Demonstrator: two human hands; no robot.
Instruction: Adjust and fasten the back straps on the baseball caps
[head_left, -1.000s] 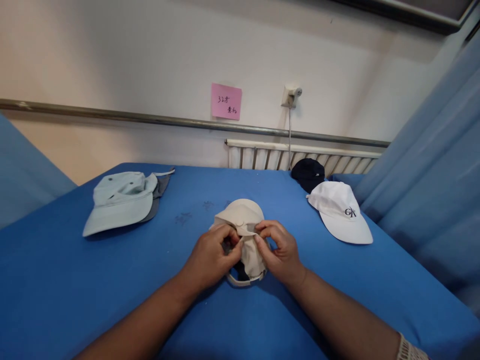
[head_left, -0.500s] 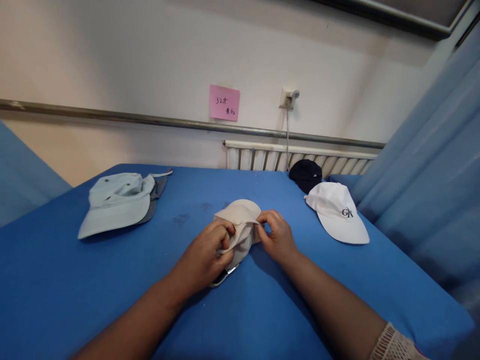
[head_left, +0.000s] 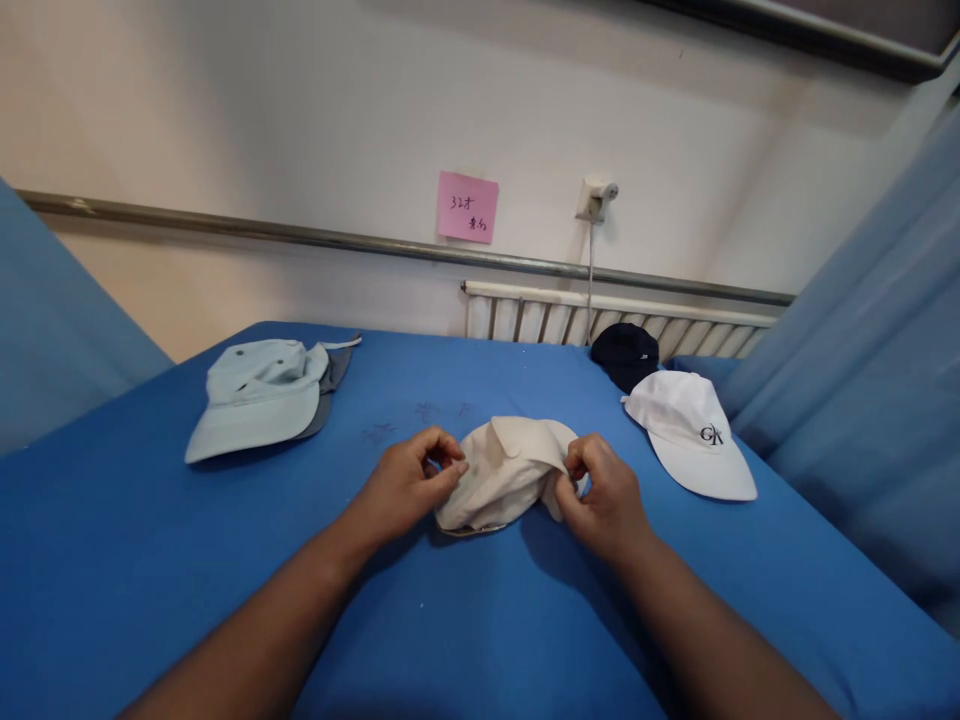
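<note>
A beige cap [head_left: 499, 475], crumpled and partly folded, lies on the blue-covered table in front of me. At its left edge is my left hand [head_left: 412, 482], thumb and forefinger closed in a pinch on the fabric. My right hand [head_left: 604, 497] pinches the cap's right side, where a flap of cloth hangs down. Part of the brim shows behind the crown, and the far side of the cap is hidden.
On the left, a light blue cap [head_left: 255, 395] overlaps a dark grey cap [head_left: 339, 372]. A white cap [head_left: 694, 430] with black letters and a navy cap [head_left: 624, 352] lie at the right. Behind the blue table [head_left: 420, 620] are a radiator [head_left: 525, 315] and rail; blue curtains [head_left: 862, 350] hang beside it.
The beige cap has shifted right and been turned, with its crown fabric spread wider. My hands have moved apart, the left hand now at its left edge. The view has shifted slightly.
</note>
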